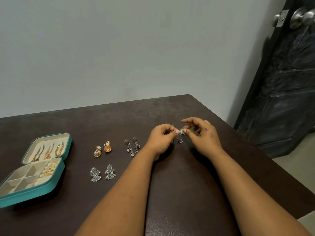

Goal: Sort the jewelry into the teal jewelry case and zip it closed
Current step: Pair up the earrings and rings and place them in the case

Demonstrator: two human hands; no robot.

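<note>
The teal jewelry case (42, 189) lies open at the table's left, with gold chains in its lid and gold pieces in the ring rolls. On the table lie a pair of gold jhumka earrings (102, 149), a pair of silver dangle earrings (133, 147) and a pair of silver fan-shaped earrings (102, 172). Both hands are raised a little above the table at centre right. My left hand (162, 139) and my right hand (201, 133) together pinch a small silver earring (181, 131) between their fingertips. A small dark piece (180, 141) lies on the table beneath them.
The dark brown table (170, 184) ends near the right, with floor beyond its edge. A dark door (281, 82) with metal knobs stands at the right. A plain grey wall (119, 48) runs behind the table.
</note>
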